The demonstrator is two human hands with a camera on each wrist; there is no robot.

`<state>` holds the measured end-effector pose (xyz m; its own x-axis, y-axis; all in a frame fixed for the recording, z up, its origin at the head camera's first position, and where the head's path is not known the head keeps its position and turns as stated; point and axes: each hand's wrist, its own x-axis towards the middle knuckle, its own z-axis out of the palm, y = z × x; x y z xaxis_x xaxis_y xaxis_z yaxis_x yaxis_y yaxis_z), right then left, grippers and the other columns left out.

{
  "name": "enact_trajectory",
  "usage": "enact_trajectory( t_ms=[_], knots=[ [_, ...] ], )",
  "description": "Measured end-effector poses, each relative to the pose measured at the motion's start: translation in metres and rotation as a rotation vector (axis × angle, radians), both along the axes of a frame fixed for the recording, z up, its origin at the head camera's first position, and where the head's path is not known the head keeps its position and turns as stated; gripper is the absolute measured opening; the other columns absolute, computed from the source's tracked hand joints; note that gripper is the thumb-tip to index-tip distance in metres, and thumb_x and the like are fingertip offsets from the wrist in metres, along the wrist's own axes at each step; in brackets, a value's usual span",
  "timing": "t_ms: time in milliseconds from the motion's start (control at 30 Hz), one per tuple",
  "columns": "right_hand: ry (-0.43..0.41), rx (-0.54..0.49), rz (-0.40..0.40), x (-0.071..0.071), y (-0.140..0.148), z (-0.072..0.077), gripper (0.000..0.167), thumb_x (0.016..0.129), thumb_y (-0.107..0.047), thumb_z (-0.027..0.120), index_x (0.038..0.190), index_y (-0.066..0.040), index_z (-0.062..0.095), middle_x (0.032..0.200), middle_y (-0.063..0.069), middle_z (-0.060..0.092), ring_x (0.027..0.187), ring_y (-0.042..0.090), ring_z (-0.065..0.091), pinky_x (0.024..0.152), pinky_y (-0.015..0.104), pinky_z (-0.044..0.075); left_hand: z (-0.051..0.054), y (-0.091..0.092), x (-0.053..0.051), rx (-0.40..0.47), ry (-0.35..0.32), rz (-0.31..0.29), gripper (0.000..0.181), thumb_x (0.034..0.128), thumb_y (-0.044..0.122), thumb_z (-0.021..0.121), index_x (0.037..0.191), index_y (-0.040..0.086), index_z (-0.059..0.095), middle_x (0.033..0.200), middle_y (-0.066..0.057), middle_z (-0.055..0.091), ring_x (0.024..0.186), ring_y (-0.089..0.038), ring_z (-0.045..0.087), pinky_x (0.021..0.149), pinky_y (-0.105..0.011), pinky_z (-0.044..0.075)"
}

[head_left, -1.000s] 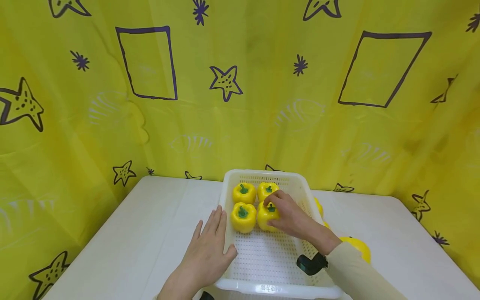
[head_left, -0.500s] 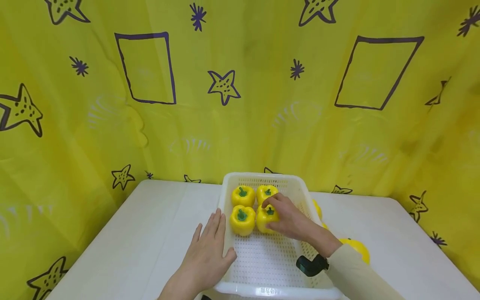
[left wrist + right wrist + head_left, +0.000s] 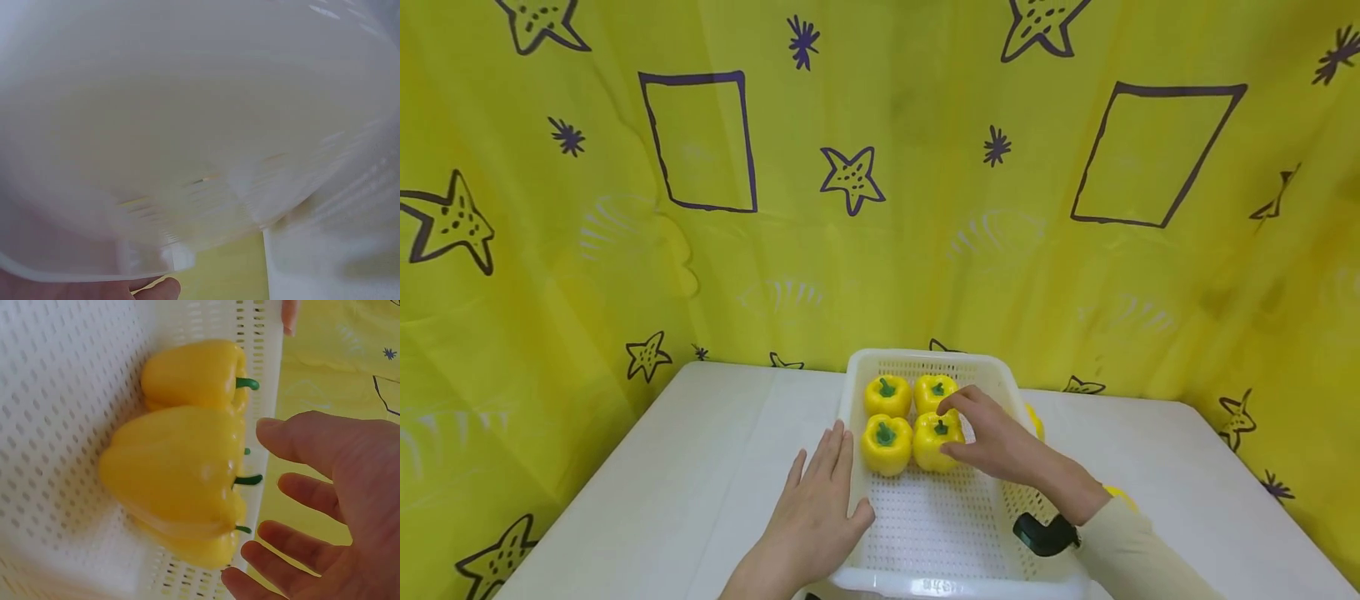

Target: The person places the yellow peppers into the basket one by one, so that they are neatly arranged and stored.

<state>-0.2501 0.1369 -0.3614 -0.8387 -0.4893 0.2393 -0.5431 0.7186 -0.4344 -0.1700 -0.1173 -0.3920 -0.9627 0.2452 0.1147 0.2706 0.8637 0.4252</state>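
A white plastic basket [image 3: 940, 527] with perforated walls holds several yellow bell peppers with green stems, set in two rows at its far left. My left hand [image 3: 818, 508] lies with straight fingers along the basket's left rim. Over the near right bell pepper [image 3: 929, 457] is my right hand [image 3: 1000, 442], its thumb and fingers spread. In the right wrist view a gap shows between those fingers and the closest bell pepper [image 3: 172, 465]. The left wrist view is mostly filled by the basket's pale outer wall [image 3: 187, 125], with a few fingertips at the bottom edge.
More yellow peppers lie on the table to the basket's right, partly hidden by its wall [image 3: 1036, 421] and by the right sleeve [image 3: 1138, 550]. The white table [image 3: 737, 450] ends at a yellow curtain [image 3: 917, 250] with dark starfish drawings.
My right hand has let go of the near right bell pepper and drawn slightly up and right. The pepper stays in the basket. My left hand keeps its place on the rim.
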Motion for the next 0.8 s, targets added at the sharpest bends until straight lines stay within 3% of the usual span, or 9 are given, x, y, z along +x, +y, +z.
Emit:
enact_trajectory(
  t_ms=[367,600,800],
  knots=[
    [0.017,-0.007,-0.072,0.015,0.037,0.019,0.028,0.089,-0.018,0.071,0.114,-0.011,0.063,0.121,0.01,0.058,0.112,0.03,0.057,0.097,0.053,0.049,-0.001,0.001,0.001,-0.006,0.006,-0.003,0.079,0.0935,0.04,0.049,0.156,-0.001,0.024,0.166,-0.015,0.013,0.154,-0.032,0.017,0.121,-0.061,0.013],
    [0.065,-0.028,-0.135,0.025,0.064,0.028,0.028,0.091,-0.015,0.069,0.117,-0.009,0.062,0.125,0.013,0.057,0.115,0.036,0.056,0.095,0.057,0.047,-0.001,0.001,0.0,-0.006,0.017,-0.007,0.079,0.094,0.041,0.049,0.156,-0.001,0.023,0.166,-0.015,0.013,0.154,-0.032,0.016,0.122,-0.061,0.012],
    [0.077,-0.025,-0.166,0.031,0.082,0.033,0.03,0.092,-0.021,0.069,0.118,-0.008,0.062,0.125,0.013,0.057,0.114,0.035,0.056,0.092,0.058,0.048,-0.001,0.001,0.0,-0.003,0.017,0.002,0.079,0.0939,0.041,0.048,0.156,-0.001,0.023,0.166,-0.015,0.013,0.154,-0.032,0.014,0.122,-0.06,0.011]
  ],
)
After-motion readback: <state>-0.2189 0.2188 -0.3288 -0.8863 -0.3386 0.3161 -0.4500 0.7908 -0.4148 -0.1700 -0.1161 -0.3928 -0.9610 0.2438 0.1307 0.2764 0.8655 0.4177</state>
